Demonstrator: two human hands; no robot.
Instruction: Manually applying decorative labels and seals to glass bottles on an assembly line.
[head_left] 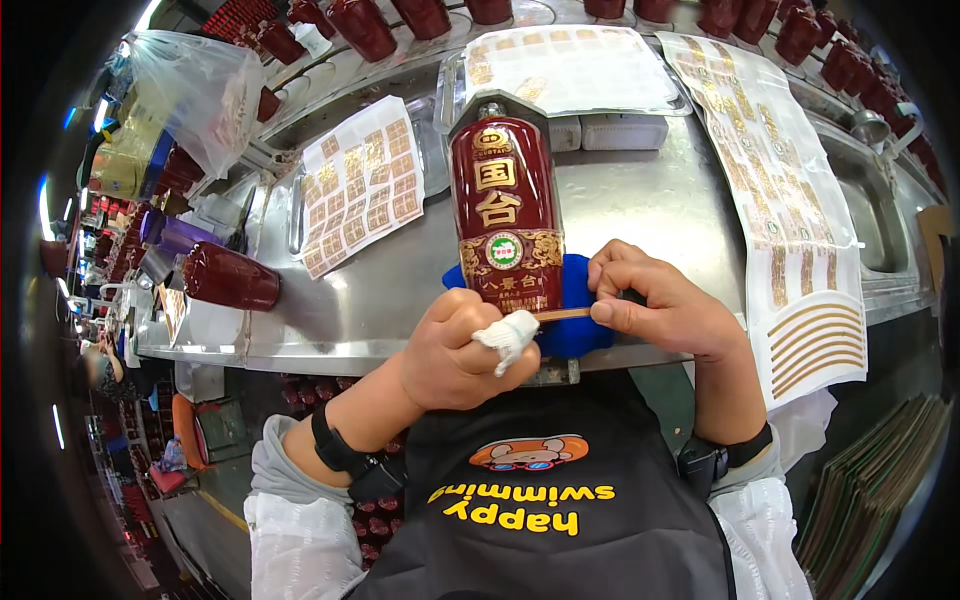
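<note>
A dark red glass bottle (505,200) with gold lettering and a round green-and-white seal lies in front of me, its neck pointing away, on a blue support (577,335). My left hand (455,350) is closed at the bottle's base, with a bunched white cloth (509,338) at its fingers; whether the cloth is held or wrapped round a finger is hard to tell. A thin gold-brown strip (565,314) runs across the base. Between thumb and finger, my right hand (660,300) pinches the strip's right end.
Label sheets lie on the metal bench (640,200): one sheet at left (365,185), one on a back tray (570,65), and a long sheet at right (780,200) with curved gold strips. Another red bottle (230,277) lies at left. Several red bottles (362,28) line the back.
</note>
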